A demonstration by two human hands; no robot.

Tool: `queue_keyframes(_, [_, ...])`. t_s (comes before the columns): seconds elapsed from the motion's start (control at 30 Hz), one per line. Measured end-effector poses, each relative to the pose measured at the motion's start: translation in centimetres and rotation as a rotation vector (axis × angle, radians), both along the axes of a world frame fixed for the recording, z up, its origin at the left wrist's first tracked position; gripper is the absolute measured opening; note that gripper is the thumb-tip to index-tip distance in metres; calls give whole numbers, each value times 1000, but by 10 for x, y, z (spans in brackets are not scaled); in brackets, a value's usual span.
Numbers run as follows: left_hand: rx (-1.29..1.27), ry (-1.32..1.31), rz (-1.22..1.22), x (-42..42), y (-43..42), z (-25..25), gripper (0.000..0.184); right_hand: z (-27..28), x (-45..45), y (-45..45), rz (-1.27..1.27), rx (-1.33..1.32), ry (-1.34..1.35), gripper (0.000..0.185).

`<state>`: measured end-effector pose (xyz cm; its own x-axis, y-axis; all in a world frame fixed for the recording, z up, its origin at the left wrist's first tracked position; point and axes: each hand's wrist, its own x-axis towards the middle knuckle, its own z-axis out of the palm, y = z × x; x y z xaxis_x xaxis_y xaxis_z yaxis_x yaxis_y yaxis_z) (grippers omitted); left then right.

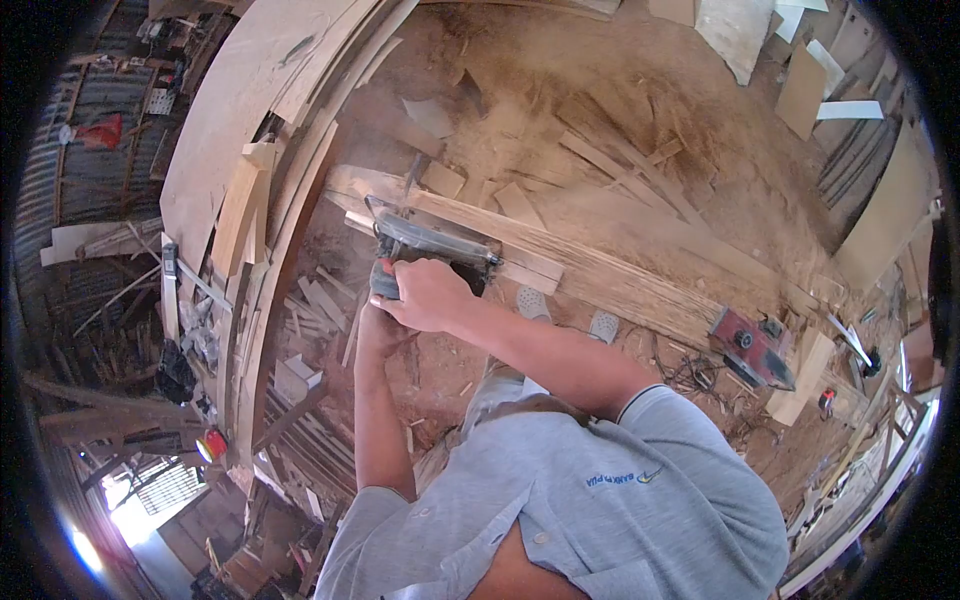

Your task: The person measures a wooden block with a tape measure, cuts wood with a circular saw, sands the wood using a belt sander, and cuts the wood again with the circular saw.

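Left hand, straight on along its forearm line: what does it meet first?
Most likely the power tool, which lies just ahead of the left hand. The right hand overlaps there, so any gap, or contact already, is unclear.

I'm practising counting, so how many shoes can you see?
2. Both are on the near side of the beam: one shoe, and the other shoe to its right. More may be hidden.
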<state>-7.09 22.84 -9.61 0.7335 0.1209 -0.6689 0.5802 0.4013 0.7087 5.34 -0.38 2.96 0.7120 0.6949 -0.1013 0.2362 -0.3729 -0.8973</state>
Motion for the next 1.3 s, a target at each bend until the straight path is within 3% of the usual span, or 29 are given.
queue_keyframes(0.1, [-109, 47, 109, 11, -7, 21, 105, 3, 3, 4, 7, -11, 26, 63])
queue_keyframes(0.13, [-219, 123, 202, 27, -29, 66, 99, 3, 4, 6, 8, -7, 25, 62])
queue_keyframes(0.2, [-326, 187, 293, 36, -43, 92, 89, 2, 5, 9, 10, 2, 24, 62])
queue_keyframes(0.3, [-206, 112, 215, 29, -40, 89, 81, 2, 6, 11, 10, 14, 37, 62])
queue_keyframes(0.4, [68, -4, 18, 16, -19, 49, 81, 5, 9, 14, 20, -3, 53, 61])
queue_keyframes(0.5, [182, -27, -70, 10, 3, 28, 84, 1, 9, 19, 18, 7, -11, 55])
queue_keyframes(0.6, [52, 33, 138, 21, 0, 41, 84, -1, 10, 29, 60, -10, 42, 61])
queue_keyframes(0.63, [-120, 110, 316, 32, -4, 54, 83, -2, 11, 32, 53, -2, 37, 61])
queue_keyframes(0.7, [-69, 70, 304, 37, -4, 52, 79, -6, 12, 35, 39, 7, 28, 61])
queue_keyframes(0.8, [377, -151, -96, 1, 27, 4, 76, -6, 13, 39, 19, 16, 14, 60])
queue_keyframes(0.93, [312, -105, -122, 3, 51, -6, 79, 0, 16, 42, 15, 35, 39, 59])
queue_keyframes(1.1, [408, -100, -177, 14, 52, 10, 77, -1, 21, 53, 60, 16, -17, 57])
queue_keyframes(1.13, [325, -55, -98, 25, 29, 45, 74, -1, 22, 56, 48, 18, -11, 57])
queue_keyframes(1.2, [212, -4, -2, 35, 22, 61, 64, -1, 23, 65, 24, 23, 3, 58])
queue_keyframes(1.3, [49, -7, 89, 38, 38, 52, 50, -5, 27, 80, 36, 21, 0, 59])
